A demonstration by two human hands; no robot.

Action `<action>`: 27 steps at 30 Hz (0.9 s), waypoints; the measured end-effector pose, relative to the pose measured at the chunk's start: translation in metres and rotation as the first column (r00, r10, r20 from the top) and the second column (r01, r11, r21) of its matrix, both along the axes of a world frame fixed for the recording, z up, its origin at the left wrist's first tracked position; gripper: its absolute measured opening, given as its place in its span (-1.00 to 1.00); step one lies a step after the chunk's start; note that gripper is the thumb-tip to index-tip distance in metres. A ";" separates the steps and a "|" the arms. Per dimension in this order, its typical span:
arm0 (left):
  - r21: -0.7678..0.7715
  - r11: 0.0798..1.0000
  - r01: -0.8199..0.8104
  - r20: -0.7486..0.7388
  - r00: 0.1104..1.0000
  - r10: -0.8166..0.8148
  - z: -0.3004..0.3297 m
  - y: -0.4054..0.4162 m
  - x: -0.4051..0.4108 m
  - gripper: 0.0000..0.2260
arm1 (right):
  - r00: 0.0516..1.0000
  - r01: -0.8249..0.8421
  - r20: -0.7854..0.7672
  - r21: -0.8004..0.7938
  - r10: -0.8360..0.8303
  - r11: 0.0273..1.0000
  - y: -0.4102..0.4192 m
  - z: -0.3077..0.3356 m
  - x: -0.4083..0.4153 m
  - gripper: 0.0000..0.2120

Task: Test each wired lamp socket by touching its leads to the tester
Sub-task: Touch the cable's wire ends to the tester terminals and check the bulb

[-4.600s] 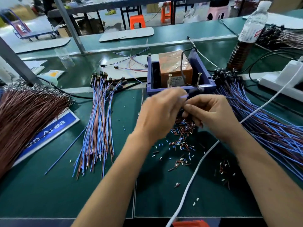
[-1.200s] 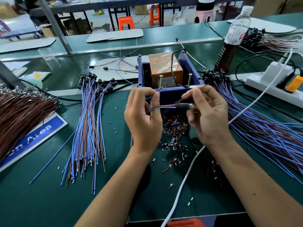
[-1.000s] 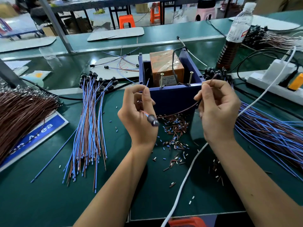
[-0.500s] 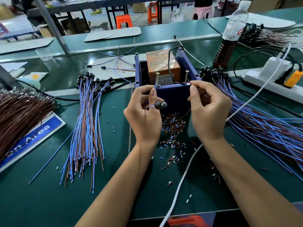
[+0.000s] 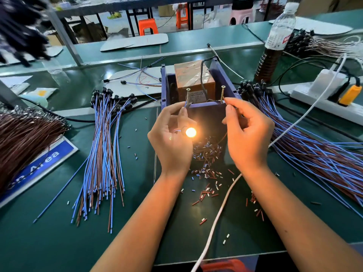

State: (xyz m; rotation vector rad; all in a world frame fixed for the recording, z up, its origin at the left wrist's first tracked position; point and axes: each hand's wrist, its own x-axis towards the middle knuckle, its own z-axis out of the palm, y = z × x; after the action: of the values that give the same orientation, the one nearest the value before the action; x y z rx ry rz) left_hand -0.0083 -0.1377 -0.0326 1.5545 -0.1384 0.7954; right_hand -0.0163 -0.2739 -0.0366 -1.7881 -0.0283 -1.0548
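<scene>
Socket (image 5: pixel 190 132) lit (glowing orange) at your left hand (image 5: pixel 170 138); it pinches the blue lead on the tester's (image 5: pixel 204 107) 11 o'clock screw, right hand (image 5: pixel 247 132) pinches brown at 1 o'clock.

We see two bare forearms, no sleeves reaching the wrists. Our left hand (image 5: pixel 172 138) and right hand (image 5: pixel 248 134) wear no gloves, rings, watch or bands; the fingers (image 5: pixel 235 104) are slim, nails short.

A green bench (image 5: pixel 59 242) carries a blue box (image 5: pixel 206 114), wire bundles left (image 5: pixel 102 154) and right (image 5: pixel 314 154), scattered insulation bits (image 5: pixel 206 173), a white cable (image 5: pixel 216 222), a power strip (image 5: pixel 324 103) and a bottle (image 5: pixel 275 44).
</scene>
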 end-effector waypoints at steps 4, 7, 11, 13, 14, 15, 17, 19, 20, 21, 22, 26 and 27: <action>0.007 1.000 0.000 0.001 1.000 0.000 0.001 0.000 0.000 -0.90 | 1.000 0.002 -0.002 -0.002 -0.002 1.000 -0.001 -0.001 0.000 -0.82; 0.024 1.000 -0.015 0.005 1.000 0.015 0.002 0.000 0.000 -0.89 | 1.000 0.003 0.000 -0.011 -0.003 1.000 -0.001 0.000 -0.001 -0.82; 0.052 0.998 -0.037 0.016 0.999 0.036 0.002 0.001 0.000 -0.91 | 1.000 0.001 -0.005 -0.017 -0.001 1.000 -0.001 0.000 -0.002 -0.82; 0.053 0.998 -0.029 0.015 0.999 0.028 0.002 0.001 0.000 -0.91 | 1.000 0.000 -0.007 -0.023 0.000 1.000 -0.001 0.000 -0.002 -0.81; 0.047 0.999 -0.023 0.014 1.000 0.022 0.003 0.001 -0.001 -0.90 | 1.000 -0.001 -0.008 -0.023 0.001 1.000 -0.001 0.000 -0.002 -0.81; 0.039 0.999 -0.017 0.013 1.000 0.017 0.003 0.001 -0.001 -0.90 | 1.000 -0.001 -0.008 -0.023 0.001 1.000 -0.001 0.000 -0.002 -0.81; 0.024 1.000 -0.007 0.007 1.000 0.007 0.003 0.000 -0.002 -0.89 | 1.000 0.003 -0.009 -0.024 -0.003 1.000 -0.002 0.000 -0.002 -0.81; 0.026 1.000 -0.009 -0.003 1.000 0.009 0.004 0.000 -0.002 -0.90 | 1.000 0.005 -0.012 -0.031 -0.005 0.999 -0.002 -0.001 -0.002 -0.81; 0.032 0.999 -0.010 -0.003 1.000 0.010 0.004 0.000 -0.002 -0.90 | 1.000 0.004 -0.014 -0.034 -0.005 0.999 -0.002 -0.001 -0.002 -0.81; 0.036 0.999 -0.009 -0.001 1.000 0.009 0.004 0.001 -0.002 -0.91 | 1.000 0.002 -0.015 -0.034 -0.003 0.999 -0.002 -0.001 -0.002 -0.81; 0.040 0.999 -0.007 0.001 1.000 0.007 0.004 0.001 -0.003 -0.91 | 1.000 -0.002 -0.014 -0.032 0.002 0.999 -0.002 -0.001 -0.002 -0.81; 0.033 0.999 -0.011 0.004 1.000 0.011 0.002 0.001 -0.003 -0.90 | 1.000 -0.009 -0.009 -0.042 0.009 0.999 -0.003 -0.002 -0.001 -0.81; 0.020 1.000 -0.021 0.016 1.000 0.020 0.002 0.001 -0.003 -0.90 | 1.000 -0.008 -0.010 -0.036 0.008 0.999 -0.003 -0.002 -0.001 -0.81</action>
State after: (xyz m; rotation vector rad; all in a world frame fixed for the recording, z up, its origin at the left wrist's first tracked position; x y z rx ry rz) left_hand -0.0114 -0.1366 -0.0307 1.5707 -0.1428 0.8251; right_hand -0.0177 -0.2766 -0.0386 -1.8240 -0.0490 -1.0455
